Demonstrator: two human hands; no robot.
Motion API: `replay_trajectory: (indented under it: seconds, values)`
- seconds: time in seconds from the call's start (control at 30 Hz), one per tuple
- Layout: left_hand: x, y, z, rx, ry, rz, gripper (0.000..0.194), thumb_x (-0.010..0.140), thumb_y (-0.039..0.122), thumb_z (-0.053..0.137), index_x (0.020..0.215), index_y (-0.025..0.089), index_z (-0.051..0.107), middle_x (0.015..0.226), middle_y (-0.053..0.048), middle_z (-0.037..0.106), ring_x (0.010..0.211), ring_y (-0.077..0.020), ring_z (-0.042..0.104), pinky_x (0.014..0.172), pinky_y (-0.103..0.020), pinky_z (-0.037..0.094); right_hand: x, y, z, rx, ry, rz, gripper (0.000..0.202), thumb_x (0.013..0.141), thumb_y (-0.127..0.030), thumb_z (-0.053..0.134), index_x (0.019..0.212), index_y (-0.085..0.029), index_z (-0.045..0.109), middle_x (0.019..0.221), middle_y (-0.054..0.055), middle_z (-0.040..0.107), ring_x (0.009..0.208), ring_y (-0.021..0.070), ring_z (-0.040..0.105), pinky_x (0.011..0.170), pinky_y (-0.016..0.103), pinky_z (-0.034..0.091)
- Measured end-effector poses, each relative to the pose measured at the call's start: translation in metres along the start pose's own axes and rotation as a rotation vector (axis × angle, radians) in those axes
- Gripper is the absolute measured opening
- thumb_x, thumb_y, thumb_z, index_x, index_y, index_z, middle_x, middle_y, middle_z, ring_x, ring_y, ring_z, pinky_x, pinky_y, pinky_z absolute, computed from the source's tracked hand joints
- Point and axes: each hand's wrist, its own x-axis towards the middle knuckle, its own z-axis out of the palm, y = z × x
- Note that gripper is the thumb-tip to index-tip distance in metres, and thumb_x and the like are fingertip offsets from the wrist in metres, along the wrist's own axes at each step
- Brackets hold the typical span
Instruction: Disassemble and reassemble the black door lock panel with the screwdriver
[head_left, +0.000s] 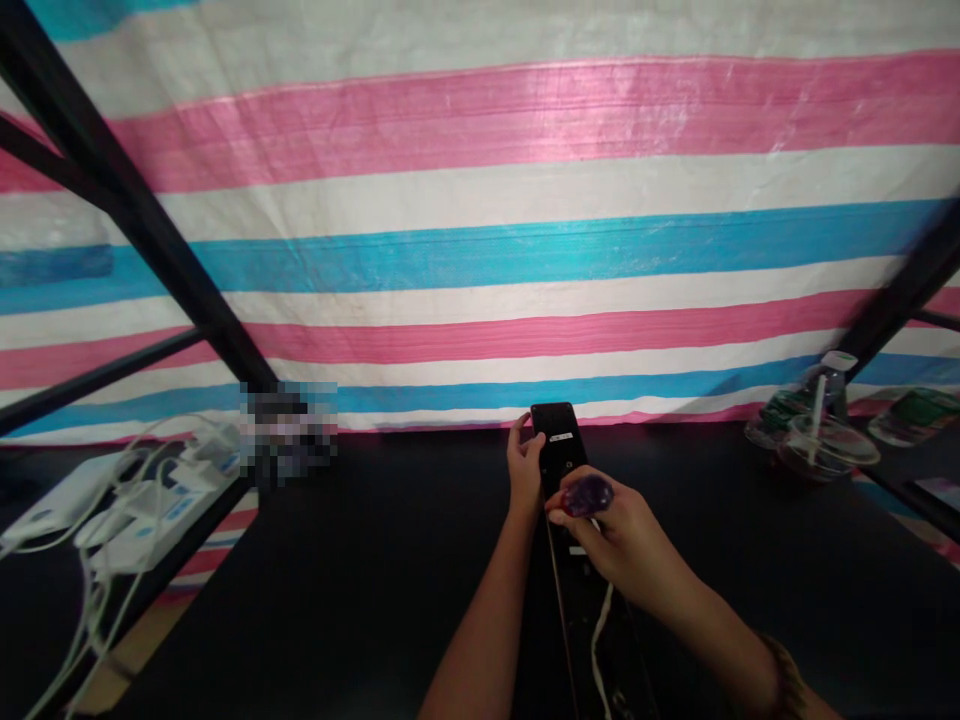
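A long, flat black casing point(561, 460) with small white labels points away from me on the dark table; I cannot tell exactly what it is. My left hand point(526, 462) grips its left edge near the far end, thumb on top. In my right hand point(611, 525) is a screwdriver point(587, 496) with a dark purple-red handle, tilted over the casing's middle. Its tip is hidden by the handle and fingers. A white cord point(598, 645) runs from below my right hand toward the near edge of the view.
On the left, a white power strip point(150, 520) carries several plugs and tangled cables. A blurred-out patch point(289, 435) covers something beside the black frame post point(172, 260). Clear plastic bottle point(814, 395) and cup with a straw point(829, 450) stand at right. Striped sheeting point(525, 250) hangs behind.
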Motion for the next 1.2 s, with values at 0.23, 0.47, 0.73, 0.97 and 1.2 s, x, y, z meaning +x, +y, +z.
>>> replay_trajectory:
  seconds: [0.23,0.47,0.73,0.97,1.2]
  values:
    - [0.002,0.0,0.0,0.021,0.019,-0.015,0.068,0.067,0.041,0.075,0.127,0.016,0.054,0.067,0.002,0.065,0.049,-0.0101,0.057,0.049,-0.02,0.042,-0.002,0.005,0.003,-0.05,0.008,-0.064,0.018,0.096,-0.016,0.049,0.087,-0.022,0.064,0.082,0.003,0.066,0.078,0.0168,0.066,0.069,0.024,0.052]
    - [0.005,-0.008,-0.005,0.031,-0.01,0.036,0.06,0.072,0.036,0.072,0.126,0.016,0.056,0.072,0.0,0.067,0.057,-0.0127,0.062,0.054,-0.022,0.046,0.0,0.001,0.01,-0.032,0.085,-0.09,0.015,0.094,-0.016,0.051,0.092,-0.021,0.065,0.093,0.007,0.067,0.086,0.0182,0.065,0.076,0.028,0.054]
    - [0.004,0.003,-0.001,0.134,0.02,0.015,0.061,0.074,0.039,0.073,0.127,0.016,0.054,0.081,-0.004,0.07,0.072,-0.0181,0.068,0.066,-0.028,0.052,0.0,0.005,0.007,0.094,0.164,-0.002,0.007,0.09,-0.02,0.062,0.091,-0.021,0.069,0.085,0.003,0.072,0.078,0.0172,0.07,0.072,0.025,0.055]
    - [-0.053,0.023,-0.024,0.336,-0.02,0.095,0.058,0.077,0.027,0.072,0.132,0.022,0.053,0.121,-0.013,0.068,0.096,-0.0219,0.07,0.087,-0.036,0.054,0.0,-0.001,0.008,0.059,0.176,-0.064,0.016,0.093,-0.018,0.054,0.092,-0.02,0.069,0.091,0.006,0.068,0.084,0.0176,0.066,0.078,0.028,0.054]
    - [-0.104,0.035,-0.037,0.667,-0.189,0.294,0.021,0.086,0.021,0.059,0.1,0.021,0.075,0.124,-0.011,0.069,0.119,-0.0277,0.063,0.103,-0.045,0.048,-0.004,0.004,0.008,0.062,0.283,-0.029,0.016,0.094,-0.021,0.055,0.084,-0.02,0.068,0.086,0.005,0.065,0.081,0.0179,0.064,0.073,0.028,0.052]
